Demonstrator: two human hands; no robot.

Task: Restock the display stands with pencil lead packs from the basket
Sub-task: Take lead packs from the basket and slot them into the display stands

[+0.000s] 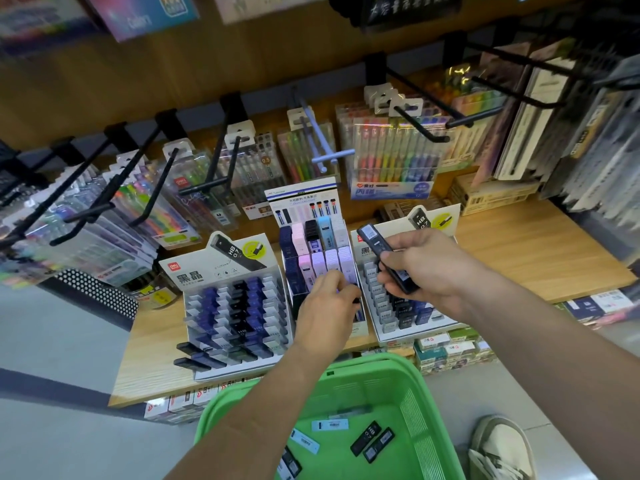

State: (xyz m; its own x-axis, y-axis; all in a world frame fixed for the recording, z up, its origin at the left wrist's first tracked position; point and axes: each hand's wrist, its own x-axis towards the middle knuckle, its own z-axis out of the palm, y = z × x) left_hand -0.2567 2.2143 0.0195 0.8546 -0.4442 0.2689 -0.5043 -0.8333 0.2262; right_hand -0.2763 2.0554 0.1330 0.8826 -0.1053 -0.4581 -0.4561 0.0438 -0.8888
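Over the right stand (394, 336), right hand (427, 268) grips packs (374, 241).

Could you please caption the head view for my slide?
Right hand holds dark lead packs; left hand over the middle display stand.

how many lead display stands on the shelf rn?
3, side by side: left stand; middle stand, under the left hand; right stand, partly behind the right hand holding a dark pack. None appear hidden.
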